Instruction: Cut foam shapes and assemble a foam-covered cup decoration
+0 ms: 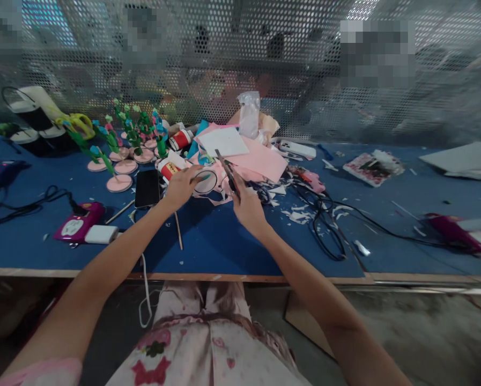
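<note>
Scissors [226,170] sit gripped in our right hand [246,206], blades pointing up and away from us; can't tell whether they're parted. Our left hand [180,187] pinches the left edge of a round, dark-rimmed piece [205,183], just beside the blades, at the front of the paper heap. Can't tell if the piece touches what's under it. For a clean cut, we'd hold the scissors steady and turn the piece into them, short bites, tracking the rim. Left fingertips belong on the side away from the blades; re-pinch before they come round to the cut. Piece looks thin, so it probably flexes: light grip, no pulling. Pink sheets [270,163] and a white sheet [225,141] lie close behind the blades, easy to nick, so we'd work nearer us, over the bare worktop [220,252]. Scraps [298,215] litter the right side.
</note>
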A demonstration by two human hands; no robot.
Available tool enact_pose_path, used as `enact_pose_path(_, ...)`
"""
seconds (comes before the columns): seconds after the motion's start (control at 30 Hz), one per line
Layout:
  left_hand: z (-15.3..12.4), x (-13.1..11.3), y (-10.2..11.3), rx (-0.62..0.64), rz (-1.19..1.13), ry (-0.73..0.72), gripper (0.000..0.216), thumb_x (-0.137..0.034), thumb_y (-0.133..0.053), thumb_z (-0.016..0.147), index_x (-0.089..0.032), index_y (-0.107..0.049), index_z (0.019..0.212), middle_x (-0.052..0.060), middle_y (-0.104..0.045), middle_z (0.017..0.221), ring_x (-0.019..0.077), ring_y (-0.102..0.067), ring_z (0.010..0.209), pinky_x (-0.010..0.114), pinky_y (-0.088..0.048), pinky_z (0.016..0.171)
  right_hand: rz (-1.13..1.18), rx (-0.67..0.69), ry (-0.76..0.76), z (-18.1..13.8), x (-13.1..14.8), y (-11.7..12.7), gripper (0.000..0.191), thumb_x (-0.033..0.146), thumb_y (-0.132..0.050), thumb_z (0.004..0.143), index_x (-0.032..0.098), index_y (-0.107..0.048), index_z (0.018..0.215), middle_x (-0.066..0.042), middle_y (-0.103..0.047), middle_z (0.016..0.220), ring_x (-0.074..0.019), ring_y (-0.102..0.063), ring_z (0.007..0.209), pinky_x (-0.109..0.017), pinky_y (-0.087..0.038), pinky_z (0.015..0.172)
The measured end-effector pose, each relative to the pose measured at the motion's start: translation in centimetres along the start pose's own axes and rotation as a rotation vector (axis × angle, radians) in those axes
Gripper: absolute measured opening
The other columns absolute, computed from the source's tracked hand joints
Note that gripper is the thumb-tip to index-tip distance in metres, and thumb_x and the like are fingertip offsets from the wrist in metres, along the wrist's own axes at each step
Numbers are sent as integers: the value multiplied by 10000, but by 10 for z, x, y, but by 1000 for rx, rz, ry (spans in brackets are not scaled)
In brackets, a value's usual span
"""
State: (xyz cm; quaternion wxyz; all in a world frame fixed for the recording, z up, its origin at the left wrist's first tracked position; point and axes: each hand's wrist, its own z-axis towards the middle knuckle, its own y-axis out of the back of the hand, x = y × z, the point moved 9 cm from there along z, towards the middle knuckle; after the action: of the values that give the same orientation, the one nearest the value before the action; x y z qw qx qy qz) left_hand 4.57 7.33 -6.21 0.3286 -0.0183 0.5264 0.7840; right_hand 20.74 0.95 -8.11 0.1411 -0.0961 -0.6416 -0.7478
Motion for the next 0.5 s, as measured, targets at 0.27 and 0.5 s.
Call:
enact_pose_path(0.27, -8, -15, -14, 86, 79, -55, 634, -224, -607, 800, -248, -358, 1383, 102, -631, 1096, 260, -574, 1053, 401, -462, 897, 42, -19, -39, 1, -8, -1, 616, 222, -315, 911, 190, -128, 1496, -114, -686, 971, -197, -608, 722, -278, -461, 654)
enact_pose_path(0.5, -5, 2, -4, -58, -189, 68, 508, -257, -471, 877, -101, -322, 1336, 204, -552, 1239, 257, -572, 1098, 380, -475, 911, 103, -68, 17, -2, 0, 4, 594, 247, -261, 927, 163, -122, 1499, -101, -688, 901, -184, -591, 673, -264, -449, 650)
